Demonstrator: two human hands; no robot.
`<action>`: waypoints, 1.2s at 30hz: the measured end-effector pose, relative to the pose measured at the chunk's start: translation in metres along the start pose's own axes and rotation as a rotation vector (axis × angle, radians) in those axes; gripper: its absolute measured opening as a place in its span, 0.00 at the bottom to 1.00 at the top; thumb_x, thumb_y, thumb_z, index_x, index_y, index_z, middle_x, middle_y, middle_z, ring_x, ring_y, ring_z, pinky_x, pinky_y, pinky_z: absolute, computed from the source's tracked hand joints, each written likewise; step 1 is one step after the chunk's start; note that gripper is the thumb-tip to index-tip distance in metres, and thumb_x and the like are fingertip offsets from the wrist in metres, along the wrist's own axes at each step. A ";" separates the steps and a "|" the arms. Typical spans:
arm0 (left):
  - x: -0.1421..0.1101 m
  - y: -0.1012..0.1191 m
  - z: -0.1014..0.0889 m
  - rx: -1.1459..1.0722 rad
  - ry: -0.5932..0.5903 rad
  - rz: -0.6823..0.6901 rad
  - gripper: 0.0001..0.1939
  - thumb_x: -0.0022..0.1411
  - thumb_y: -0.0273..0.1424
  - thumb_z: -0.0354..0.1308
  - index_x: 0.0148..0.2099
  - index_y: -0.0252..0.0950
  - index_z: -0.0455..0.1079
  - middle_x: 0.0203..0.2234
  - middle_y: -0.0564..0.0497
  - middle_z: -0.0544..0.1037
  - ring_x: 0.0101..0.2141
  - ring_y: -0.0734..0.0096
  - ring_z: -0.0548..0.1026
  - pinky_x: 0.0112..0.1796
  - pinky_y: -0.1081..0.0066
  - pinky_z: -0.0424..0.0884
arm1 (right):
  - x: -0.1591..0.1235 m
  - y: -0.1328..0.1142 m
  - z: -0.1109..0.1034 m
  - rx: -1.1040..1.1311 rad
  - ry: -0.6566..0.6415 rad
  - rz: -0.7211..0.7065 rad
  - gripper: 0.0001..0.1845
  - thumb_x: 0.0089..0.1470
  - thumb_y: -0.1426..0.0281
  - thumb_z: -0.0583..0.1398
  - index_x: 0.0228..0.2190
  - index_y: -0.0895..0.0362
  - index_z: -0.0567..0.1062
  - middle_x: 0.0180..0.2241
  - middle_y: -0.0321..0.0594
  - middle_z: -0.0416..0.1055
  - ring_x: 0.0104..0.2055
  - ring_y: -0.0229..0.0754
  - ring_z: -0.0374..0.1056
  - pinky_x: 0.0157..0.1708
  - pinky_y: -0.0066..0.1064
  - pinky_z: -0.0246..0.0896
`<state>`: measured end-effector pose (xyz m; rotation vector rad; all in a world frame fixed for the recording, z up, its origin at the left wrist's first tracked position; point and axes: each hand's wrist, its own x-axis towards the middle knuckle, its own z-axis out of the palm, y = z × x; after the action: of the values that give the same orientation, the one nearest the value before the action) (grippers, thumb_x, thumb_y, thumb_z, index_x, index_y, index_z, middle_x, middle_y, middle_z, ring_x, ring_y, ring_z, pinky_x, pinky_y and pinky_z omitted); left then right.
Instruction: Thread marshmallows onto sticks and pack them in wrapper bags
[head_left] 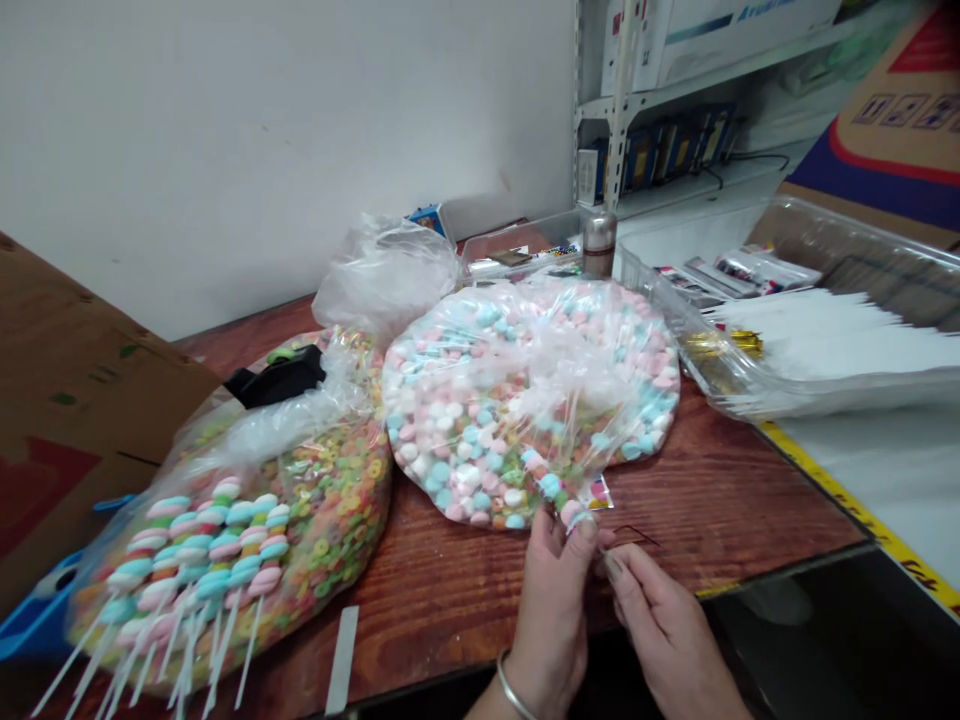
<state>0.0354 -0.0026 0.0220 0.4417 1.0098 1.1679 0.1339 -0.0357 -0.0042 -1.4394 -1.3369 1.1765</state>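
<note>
My left hand (551, 605), with a silver bangle at the wrist, is closed around the lower end of a marshmallow skewer (550, 485) in a clear wrapper. Pink, blue and white marshmallows and coloured rings show on it as it points up and left. My right hand (664, 620) pinches close beside the left fingertips at the skewer's bottom. A thin dark red twist tie (637, 533) loops out from those fingers; its other end is hidden. Behind the hands lies a large clear bag of marshmallows (465, 455). A small printed card (601, 492) shows beside the skewer.
Several unwrapped marshmallow skewers (214, 545) lie on a bag of gummy rings (341, 500) at left, with a black tape dispenser (281, 375) on it. A clear tray (750, 385) holds white sticks and gold ties (724, 345). Cardboard boxes (67, 400) flank the wooden table (720, 500).
</note>
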 end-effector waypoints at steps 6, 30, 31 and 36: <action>-0.008 0.005 -0.026 0.597 0.140 0.369 0.15 0.54 0.31 0.66 0.44 0.41 0.70 0.37 0.47 0.75 0.36 0.63 0.74 0.40 0.67 0.69 | -0.004 -0.002 0.000 0.021 -0.003 0.012 0.17 0.65 0.58 0.48 0.33 0.55 0.69 0.25 0.34 0.68 0.26 0.38 0.64 0.27 0.25 0.60; -0.017 0.025 -0.040 -0.061 0.032 -0.043 0.11 0.53 0.32 0.67 0.39 0.33 0.76 0.25 0.52 0.73 0.23 0.80 0.64 0.28 0.77 0.63 | 0.000 0.012 0.018 -0.335 0.089 -0.526 0.18 0.62 0.73 0.51 0.52 0.57 0.72 0.41 0.45 0.80 0.39 0.45 0.77 0.38 0.30 0.73; -0.017 0.023 -0.040 -0.084 0.038 -0.056 0.10 0.52 0.31 0.68 0.37 0.32 0.76 0.24 0.53 0.73 0.22 0.81 0.63 0.27 0.78 0.62 | -0.001 0.010 0.018 -0.300 0.044 -0.490 0.18 0.62 0.72 0.51 0.52 0.56 0.71 0.41 0.45 0.80 0.39 0.43 0.77 0.38 0.29 0.72; -0.015 0.015 -0.043 -0.005 0.144 -0.011 0.11 0.48 0.31 0.71 0.34 0.31 0.77 0.25 0.50 0.76 0.25 0.76 0.68 0.29 0.76 0.66 | -0.001 -0.009 0.017 -0.141 -0.115 -0.307 0.17 0.63 0.68 0.51 0.50 0.55 0.72 0.44 0.45 0.77 0.45 0.43 0.74 0.44 0.29 0.69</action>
<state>-0.0096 -0.0191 0.0174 0.3511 1.1321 1.2048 0.1151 -0.0367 0.0013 -1.2208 -1.6822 0.9906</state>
